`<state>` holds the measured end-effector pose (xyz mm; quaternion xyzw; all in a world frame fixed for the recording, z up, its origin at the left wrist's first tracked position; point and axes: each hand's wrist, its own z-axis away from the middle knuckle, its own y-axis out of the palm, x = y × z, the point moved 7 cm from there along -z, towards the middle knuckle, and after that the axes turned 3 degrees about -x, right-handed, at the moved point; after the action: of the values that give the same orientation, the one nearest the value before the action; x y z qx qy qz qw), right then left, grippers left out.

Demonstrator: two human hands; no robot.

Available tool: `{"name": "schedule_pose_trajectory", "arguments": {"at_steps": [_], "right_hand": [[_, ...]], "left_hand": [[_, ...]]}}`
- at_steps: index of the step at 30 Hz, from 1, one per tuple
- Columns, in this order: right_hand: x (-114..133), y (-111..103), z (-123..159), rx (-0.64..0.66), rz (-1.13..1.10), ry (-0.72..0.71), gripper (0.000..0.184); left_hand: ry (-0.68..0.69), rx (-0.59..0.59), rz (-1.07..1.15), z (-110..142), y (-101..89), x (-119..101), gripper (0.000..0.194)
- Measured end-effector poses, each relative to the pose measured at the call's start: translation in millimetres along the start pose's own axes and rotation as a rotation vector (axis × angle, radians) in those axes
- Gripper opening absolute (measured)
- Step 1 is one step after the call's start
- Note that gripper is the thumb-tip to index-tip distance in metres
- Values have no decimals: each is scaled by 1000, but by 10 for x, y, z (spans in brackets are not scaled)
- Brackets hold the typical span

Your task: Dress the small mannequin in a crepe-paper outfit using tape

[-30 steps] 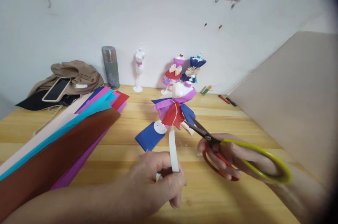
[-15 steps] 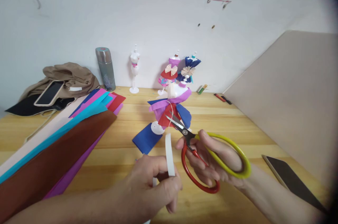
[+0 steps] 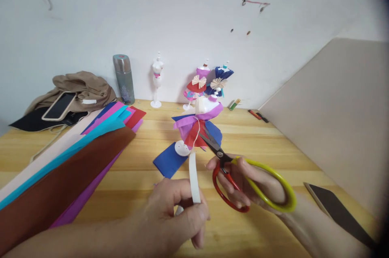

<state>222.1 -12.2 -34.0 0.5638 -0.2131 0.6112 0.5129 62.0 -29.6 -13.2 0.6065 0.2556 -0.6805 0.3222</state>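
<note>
My left hand (image 3: 179,209) is closed around a narrow white strip (image 3: 194,179) that stands up between thumb and fingers. A thin pale string (image 3: 197,134) runs from the strip's top toward the waist of a small white mannequin (image 3: 206,105). That mannequin leans over, dressed in purple, red and blue pieces, with its round white base (image 3: 181,148) showing at the lower left. My right hand (image 3: 243,181) holds scissors (image 3: 219,154) with one yellow and one red handle. Their blades lie slightly apart, just right of the string, over the red and blue skirt.
Coloured sheets (image 3: 91,160) lie at left, near a phone (image 3: 59,106), a brown cloth (image 3: 85,87) and a thermos (image 3: 124,79). A bare mannequin (image 3: 157,79) and two dressed ones stand by the wall. A folded blue piece (image 3: 170,161) lies centrally; a dark tablet-like slab (image 3: 337,211) at right.
The scissors have moved right, away from the string, and their blades are closer together. My left hand keeps its hold on the strip. The whole view has shifted slightly.
</note>
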Motion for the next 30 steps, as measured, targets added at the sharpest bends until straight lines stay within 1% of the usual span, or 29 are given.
{"name": "schedule_pose_trajectory", "arguments": {"at_steps": [3,7,10,14,16,19,23,25,27,30], "right_hand": [[62,-81,32,53,136,-51,57],[219,-189,5,3,336,-61,51],[376,-159,-62,3,382,-59,50],[493,-128,-131,-19,465,-20,53],[522,-134,-143,-37,482,-27,51],[531,-139,-151,-57,465,-40,48],[504,-139,-181,-103,412,-29,54],[487,-144,-196,-119,380,-27,54],[463,-150,-204,-107,370,-21,52],[431,-152,-195,-46,386,-25,53]], "left_hand": [[-29,16,14,0,7,7,22],[-70,43,-27,11,14,-42,21],[-125,46,-53,17,23,-69,22],[-188,50,-87,15,31,-50,22],[-187,76,-81,16,43,-43,22],[-145,92,-52,18,50,-68,23],[-153,52,-28,40,37,-95,20],[-159,24,-33,51,25,-109,20],[-161,9,-51,57,16,-109,21],[-175,34,-82,53,30,-62,20]]}}
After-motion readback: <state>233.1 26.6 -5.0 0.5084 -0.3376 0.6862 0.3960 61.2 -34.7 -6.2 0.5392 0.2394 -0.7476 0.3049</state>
